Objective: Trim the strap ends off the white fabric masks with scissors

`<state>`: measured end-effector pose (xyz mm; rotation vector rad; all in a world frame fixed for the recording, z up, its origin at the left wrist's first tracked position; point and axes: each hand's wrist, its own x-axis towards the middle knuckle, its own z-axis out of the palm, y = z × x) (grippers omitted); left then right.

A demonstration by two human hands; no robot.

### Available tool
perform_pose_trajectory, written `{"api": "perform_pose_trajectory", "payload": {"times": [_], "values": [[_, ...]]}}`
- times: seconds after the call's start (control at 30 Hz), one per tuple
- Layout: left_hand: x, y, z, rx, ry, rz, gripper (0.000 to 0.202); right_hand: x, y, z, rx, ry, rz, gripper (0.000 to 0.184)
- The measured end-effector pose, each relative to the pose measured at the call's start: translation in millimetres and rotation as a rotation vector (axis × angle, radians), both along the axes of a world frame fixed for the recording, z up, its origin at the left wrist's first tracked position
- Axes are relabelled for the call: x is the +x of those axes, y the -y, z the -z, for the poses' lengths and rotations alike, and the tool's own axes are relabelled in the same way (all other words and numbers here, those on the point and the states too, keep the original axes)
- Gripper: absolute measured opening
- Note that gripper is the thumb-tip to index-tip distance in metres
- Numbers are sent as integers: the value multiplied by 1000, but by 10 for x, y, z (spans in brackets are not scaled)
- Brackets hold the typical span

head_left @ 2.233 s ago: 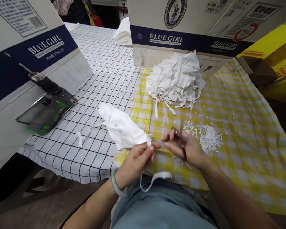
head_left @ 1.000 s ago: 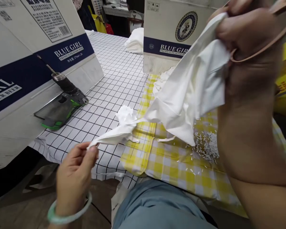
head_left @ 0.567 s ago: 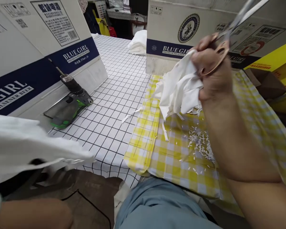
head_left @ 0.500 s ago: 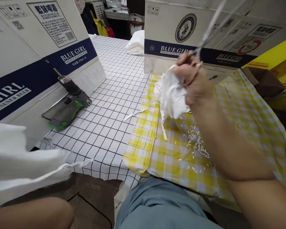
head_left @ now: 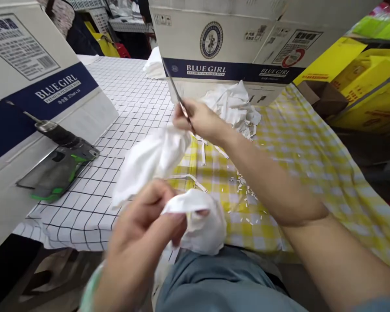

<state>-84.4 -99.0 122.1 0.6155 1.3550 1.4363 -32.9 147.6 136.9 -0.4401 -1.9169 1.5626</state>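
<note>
My left hand (head_left: 143, 234) is close to the camera, fingers pinched on one end of a white cloth mask (head_left: 156, 160), which bunches against my lap. My right hand (head_left: 199, 119) is stretched out over the table, closed round a pair of scissors (head_left: 177, 95) whose blades point up and away. The same hand pinches the far end of the white cloth. A heap of white masks with straps (head_left: 234, 106) lies just beyond my right hand on the yellow checked tablecloth (head_left: 295, 143).
Small white trimmings (head_left: 247, 195) are scattered on the yellow cloth. A cordless drill (head_left: 56, 151) lies on the black-grid tablecloth (head_left: 130, 99) at the left. Large Blue Girl cartons stand at the left (head_left: 35, 86) and behind (head_left: 234, 47). Yellow boxes (head_left: 367, 86) sit at the right.
My right hand dropped the previous mask on the heap and came back towards me with the scissors. My left hand brought a white cloth up from the lower left; both hands now hold it.
</note>
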Motion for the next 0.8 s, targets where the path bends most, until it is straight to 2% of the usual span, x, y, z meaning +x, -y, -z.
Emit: {"api": "perform_pose_trajectory", "payload": {"times": [0.07, 0.1, 0.17, 0.2, 0.27, 0.37, 0.47, 0.6, 0.7, 0.8], "values": [[81, -240, 148, 11, 44, 103, 22, 394, 149, 415, -35, 96, 189, 22], [110, -335, 237, 13, 56, 143, 24, 585, 269, 599, -92, 84, 181, 23], [141, -459, 405, 13, 55, 183, 26, 902, 556, 890, -255, 8, -9, 30], [144, -491, 470, 11, 53, 198, 26, 1015, 698, 993, -281, 3, -37, 35], [133, -514, 549, 1, 61, 242, 25, 1148, 915, 1123, -287, 61, 5, 35], [97, -506, 568, -44, 65, 318, 25, 1195, 984, 1170, -276, 143, 173, 21], [77, -491, 540, -79, 4, 357, 25, 1194, 850, 1098, -277, 134, 239, 14], [104, -478, 471, -25, -129, 474, 25, 1128, 757, 991, -306, 123, 211, 14], [131, -492, 414, 39, -209, 565, 25, 1004, 814, 1028, -394, 124, 167, 17], [141, -541, 409, 185, -392, 474, 21, 888, 903, 1148, -496, 107, 152, 26]]}}
